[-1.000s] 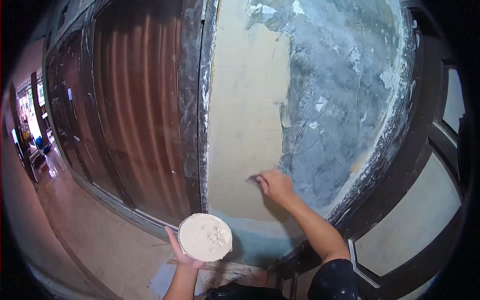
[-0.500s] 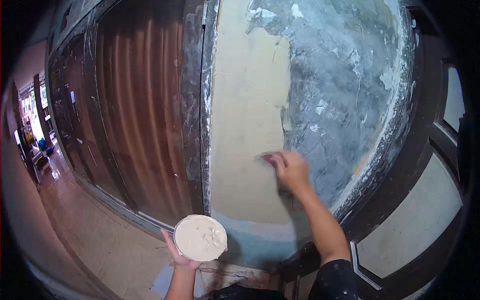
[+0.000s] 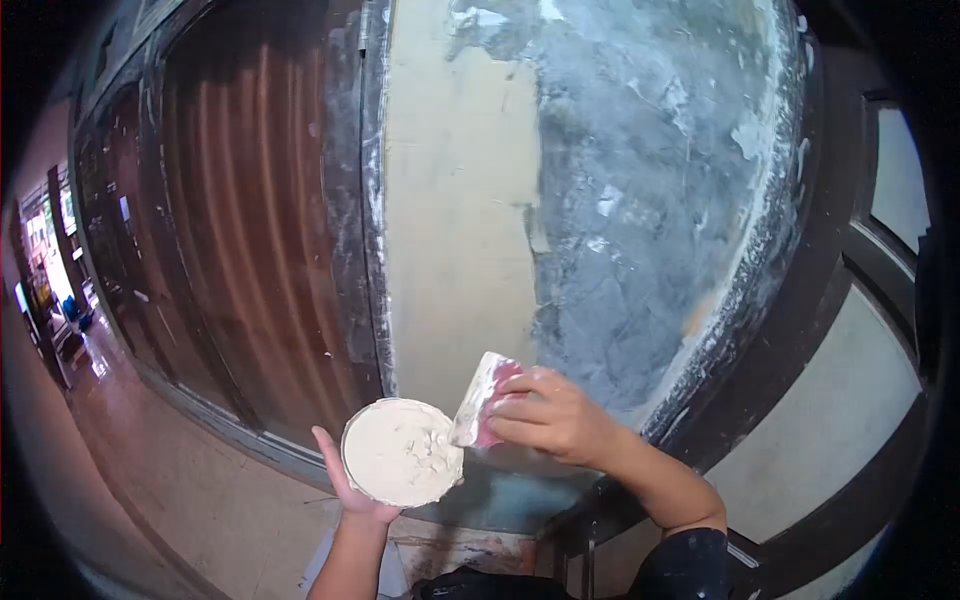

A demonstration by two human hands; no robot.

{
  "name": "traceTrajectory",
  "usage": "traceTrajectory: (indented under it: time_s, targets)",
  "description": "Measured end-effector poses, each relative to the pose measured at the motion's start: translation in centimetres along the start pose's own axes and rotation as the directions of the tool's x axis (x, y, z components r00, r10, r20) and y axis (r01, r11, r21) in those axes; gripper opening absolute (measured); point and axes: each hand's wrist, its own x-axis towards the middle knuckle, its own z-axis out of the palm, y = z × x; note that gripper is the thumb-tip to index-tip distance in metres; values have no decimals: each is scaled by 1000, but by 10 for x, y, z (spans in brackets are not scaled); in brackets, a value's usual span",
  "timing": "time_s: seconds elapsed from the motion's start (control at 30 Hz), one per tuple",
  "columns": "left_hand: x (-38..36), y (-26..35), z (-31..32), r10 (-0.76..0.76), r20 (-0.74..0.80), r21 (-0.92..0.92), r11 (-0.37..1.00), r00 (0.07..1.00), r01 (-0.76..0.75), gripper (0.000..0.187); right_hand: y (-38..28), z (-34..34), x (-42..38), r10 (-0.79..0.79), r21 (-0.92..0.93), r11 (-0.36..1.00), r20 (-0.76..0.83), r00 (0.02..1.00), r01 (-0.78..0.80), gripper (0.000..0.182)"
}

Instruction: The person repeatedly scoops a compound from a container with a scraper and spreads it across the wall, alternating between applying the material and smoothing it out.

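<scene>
My left hand (image 3: 350, 485) supports a round tub of cream-coloured putty (image 3: 385, 455) from below, its thumb up along the near-left rim. The putty's surface is lumpy on the right side. In my right hand (image 3: 545, 415) is a reddish putty spreader (image 3: 487, 400), its flat blade smeared with white putty. One lower corner of the blade is right at the tub's right rim. Behind both hands stands the wall, with a smooth cream strip of putty (image 3: 460, 200) on its left part and rough grey plaster (image 3: 640, 230) on its right.
Left of the wall is a dark wooden frame with a brown curtained panel (image 3: 260, 230). On the right stands a dark-framed door with pale panels (image 3: 830, 420). A tiled floor (image 3: 220, 500) runs along the left toward a bright doorway.
My right hand has come off the wall, down and left to the tub, with the spreader turned blade-toward the putty. The view has shifted a little right.
</scene>
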Motion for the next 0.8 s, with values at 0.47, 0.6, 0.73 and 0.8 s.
traceTrajectory:
  time_s: [0.47, 0.6, 0.73, 0.8]
  targets:
    - [21, -28, 19, -53, -21, 0, 999, 998, 53, 116, -13, 7, -38, 84, -7, 996, -93, 992, -85, 29]
    - [25, -36, 15, -75, -7, -13, 997, 997, 75, 114, -20, 14, -53, 180, 19, 984, -150, 972, -179, 35]
    - [28, -46, 7, -100, 29, -18, 995, 995, 100, 114, -24, 13, -63, 231, -16, 971, -190, 954, -238, 36]
    - [29, -54, -1, -111, -2, -38, 993, 994, 111, 115, -26, 16, -69, 264, -20, 961, -215, 940, -275, 36]
